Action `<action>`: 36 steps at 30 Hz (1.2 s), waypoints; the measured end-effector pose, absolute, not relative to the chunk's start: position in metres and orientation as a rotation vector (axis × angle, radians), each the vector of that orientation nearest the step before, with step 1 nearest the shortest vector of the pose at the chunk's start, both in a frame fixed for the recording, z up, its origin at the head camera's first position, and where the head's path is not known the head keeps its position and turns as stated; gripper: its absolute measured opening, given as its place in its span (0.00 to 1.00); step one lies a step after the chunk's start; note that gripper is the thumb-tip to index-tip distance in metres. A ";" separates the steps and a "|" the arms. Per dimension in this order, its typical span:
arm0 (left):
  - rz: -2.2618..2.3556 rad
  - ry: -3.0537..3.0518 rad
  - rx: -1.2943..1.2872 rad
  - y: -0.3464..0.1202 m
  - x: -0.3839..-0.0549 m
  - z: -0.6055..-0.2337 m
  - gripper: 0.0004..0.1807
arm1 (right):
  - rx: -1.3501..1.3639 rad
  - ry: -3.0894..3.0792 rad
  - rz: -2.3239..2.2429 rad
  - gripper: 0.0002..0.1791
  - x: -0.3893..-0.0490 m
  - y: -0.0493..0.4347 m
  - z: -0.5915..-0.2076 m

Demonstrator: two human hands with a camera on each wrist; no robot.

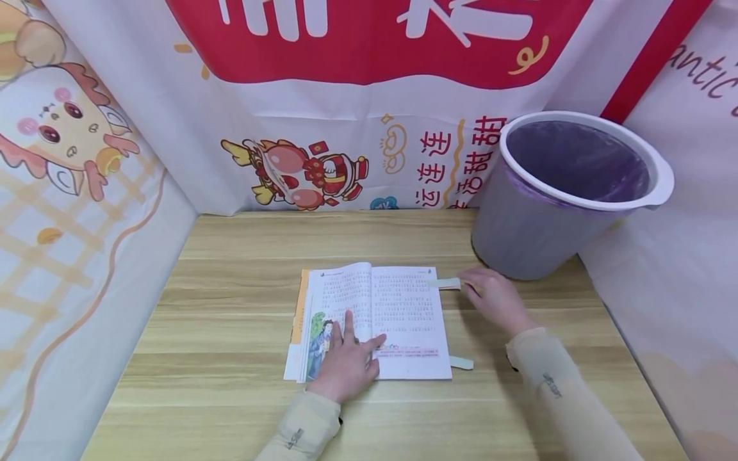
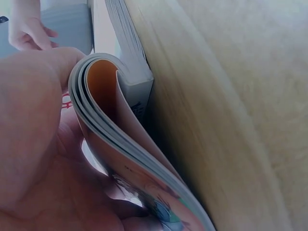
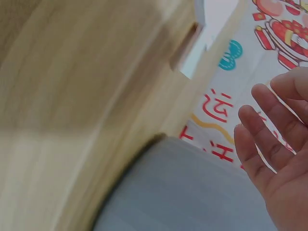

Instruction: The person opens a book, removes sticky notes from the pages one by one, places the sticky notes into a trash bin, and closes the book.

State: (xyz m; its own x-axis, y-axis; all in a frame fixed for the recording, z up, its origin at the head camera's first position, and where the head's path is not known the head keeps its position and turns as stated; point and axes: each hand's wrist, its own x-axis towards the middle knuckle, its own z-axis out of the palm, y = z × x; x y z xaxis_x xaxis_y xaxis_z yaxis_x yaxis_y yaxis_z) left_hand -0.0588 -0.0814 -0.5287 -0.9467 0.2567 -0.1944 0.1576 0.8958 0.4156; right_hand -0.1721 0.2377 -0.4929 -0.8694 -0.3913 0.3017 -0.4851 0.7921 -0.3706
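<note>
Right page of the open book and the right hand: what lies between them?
In the head view, the upper pale strip lies between the right page and the right hand.

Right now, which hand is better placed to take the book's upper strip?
Right, probably: the right hand is beside the upper strip, while the left hand rests on the open book.

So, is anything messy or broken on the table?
Nothing looks spilled or broken. The odd bits are an upper pale strip and a lower pale strip, both poking out past the right edge of the open book, which breaks its neat outline.
</note>
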 end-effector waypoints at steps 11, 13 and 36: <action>0.563 2.824 0.323 -0.082 -0.052 -0.530 0.25 | 0.686 -2.923 0.578 0.14 -0.188 0.222 -0.522; 0.563 2.826 0.327 -0.082 -0.052 -0.530 0.25 | 0.710 -2.930 0.552 0.14 -0.190 0.218 -0.524; 0.553 2.843 0.356 -0.086 -0.053 -0.532 0.24 | 0.794 -2.956 0.372 0.18 -0.207 0.207 -0.542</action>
State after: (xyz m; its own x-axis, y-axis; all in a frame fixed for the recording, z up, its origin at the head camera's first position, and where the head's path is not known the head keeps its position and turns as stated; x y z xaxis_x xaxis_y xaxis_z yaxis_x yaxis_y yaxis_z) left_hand -0.0532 -0.0856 -0.5322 -0.9457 0.2769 -0.1701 0.1929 0.8996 0.3917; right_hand -0.2074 0.2074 -0.5417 -0.8657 -0.4866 0.1177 -0.5006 0.8383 -0.2160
